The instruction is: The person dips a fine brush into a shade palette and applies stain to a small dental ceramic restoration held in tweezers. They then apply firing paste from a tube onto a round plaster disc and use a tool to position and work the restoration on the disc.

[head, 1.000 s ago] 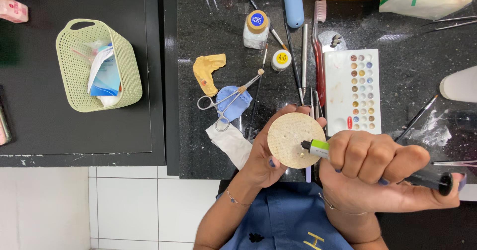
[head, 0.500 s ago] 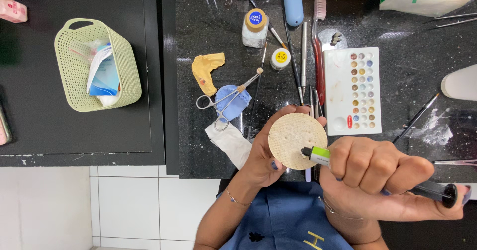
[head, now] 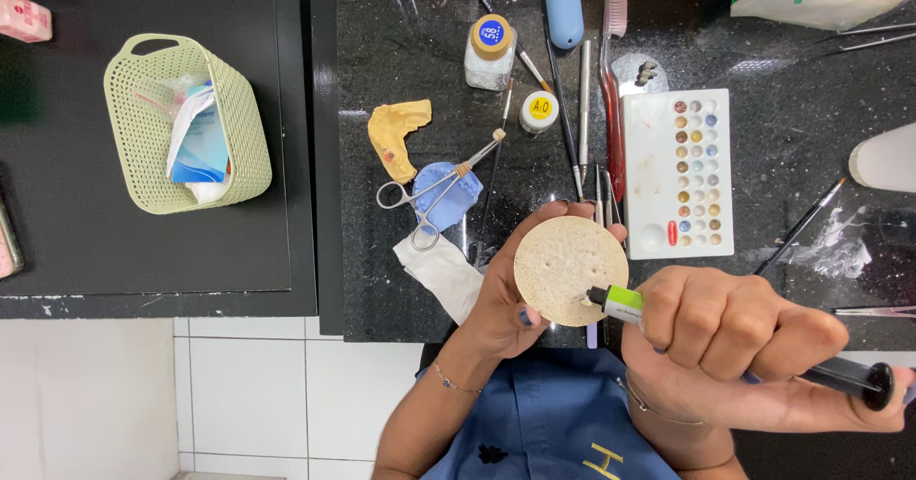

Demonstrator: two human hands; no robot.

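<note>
Head view. The left hand [head: 501, 299] cups a tan disc [head: 570, 270] over the near table [head: 401, 22] edge, its grip closed around the rim. The right hand [head: 735, 346] is fisted around a black syringe [head: 840, 377] whose green tip [head: 625, 302] touches the disc's lower right. Just beyond the disc lie a white palette [head: 658, 170] of small coloured wells, a white-capped jar [head: 539, 113] with a yellow label, and a tan-capped bottle [head: 490, 52] with a blue label. To the left are a blue cast [head: 456, 194] under steel forceps [head: 425, 194] and a yellow cast [head: 396, 135]. A green basket [head: 153, 156] of packets stands well apart on the left, with bare dark surface around it.
</note>
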